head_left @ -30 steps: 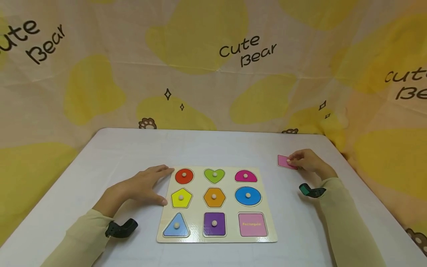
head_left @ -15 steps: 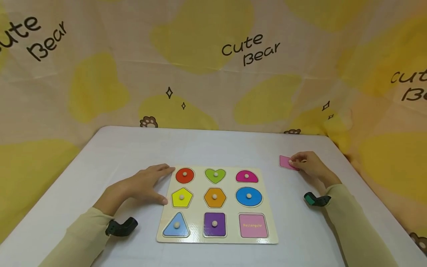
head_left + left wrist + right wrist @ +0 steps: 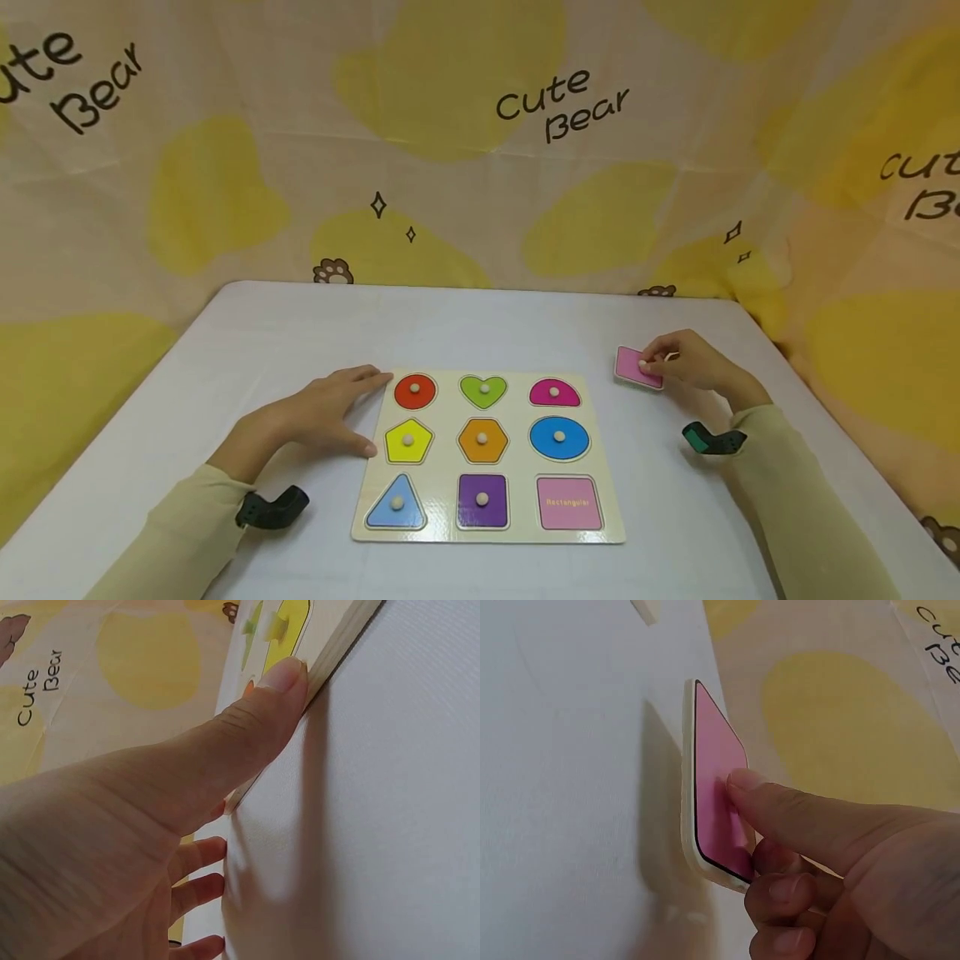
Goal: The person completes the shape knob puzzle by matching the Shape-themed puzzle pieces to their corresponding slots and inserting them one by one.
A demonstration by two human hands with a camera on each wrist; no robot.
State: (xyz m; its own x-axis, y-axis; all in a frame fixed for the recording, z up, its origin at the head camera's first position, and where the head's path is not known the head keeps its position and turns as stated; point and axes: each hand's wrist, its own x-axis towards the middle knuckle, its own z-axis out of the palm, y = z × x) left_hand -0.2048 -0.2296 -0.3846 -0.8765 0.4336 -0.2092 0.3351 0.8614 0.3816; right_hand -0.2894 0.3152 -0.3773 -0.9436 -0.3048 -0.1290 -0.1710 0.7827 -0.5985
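Observation:
My right hand [image 3: 693,362] pinches the knob of a pink rectangular puzzle piece [image 3: 630,367] at the right. In the right wrist view the pink piece [image 3: 716,780] stands slightly off the white tabletop, its shadow beside it; the thumb hides the knob. A wooden shape puzzle board [image 3: 442,500] lies in the middle. My left hand [image 3: 318,417] rests at the board's left edge, fingers spread, the thumb touching the edge in the left wrist view. At the board's near right corner is a pink recess [image 3: 568,502] marked "Rectangular".
On the board sit knobbed pieces, among them a purple square [image 3: 482,500], a blue oval [image 3: 558,437] and a red circle [image 3: 415,390]. Behind the white table [image 3: 480,325] hangs a patterned yellow cloth [image 3: 450,167]. Each wrist wears a black device.
The pink rectangular piece has come up off the table and shifted slightly left in my right hand's pinch. My left hand stays at the board's edge.

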